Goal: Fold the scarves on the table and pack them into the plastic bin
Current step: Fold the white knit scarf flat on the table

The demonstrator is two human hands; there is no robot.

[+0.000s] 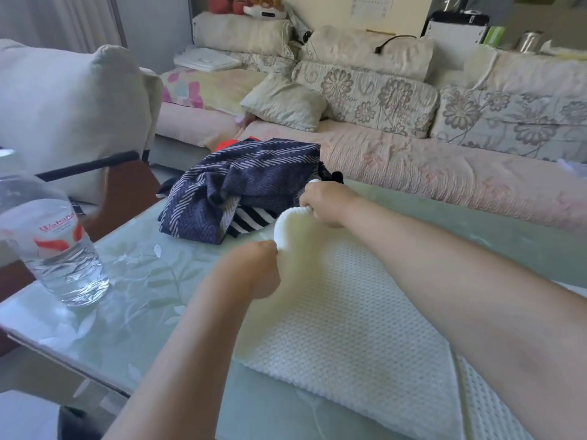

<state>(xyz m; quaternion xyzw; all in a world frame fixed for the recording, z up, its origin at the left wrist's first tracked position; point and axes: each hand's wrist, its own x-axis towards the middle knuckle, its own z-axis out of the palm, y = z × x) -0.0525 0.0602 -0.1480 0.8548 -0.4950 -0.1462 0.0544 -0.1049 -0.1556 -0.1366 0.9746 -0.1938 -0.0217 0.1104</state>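
Observation:
A white knitted scarf (pixel 343 319) lies spread on the glass table (pixel 143 281) in front of me. My left hand (pixel 254 271) grips its far edge on the left. My right hand (pixel 327 201) grips the same edge farther back, and the cloth bunches between the two hands. Behind them lies a heap of scarves: a navy one with a white herringbone pattern (pixel 241 185) on top, a black-and-white striped one (pixel 251 219) under it, and a bit of red cloth (pixel 228 142) at the back. No plastic bin is in view.
A clear water bottle (pixel 54 242) stands at the table's left edge. A chair with a white cushion (pixel 73 112) is beyond it. A long sofa with floral cushions (pixel 413 154) runs behind the table. The table's near left corner (pixel 19 338) is close.

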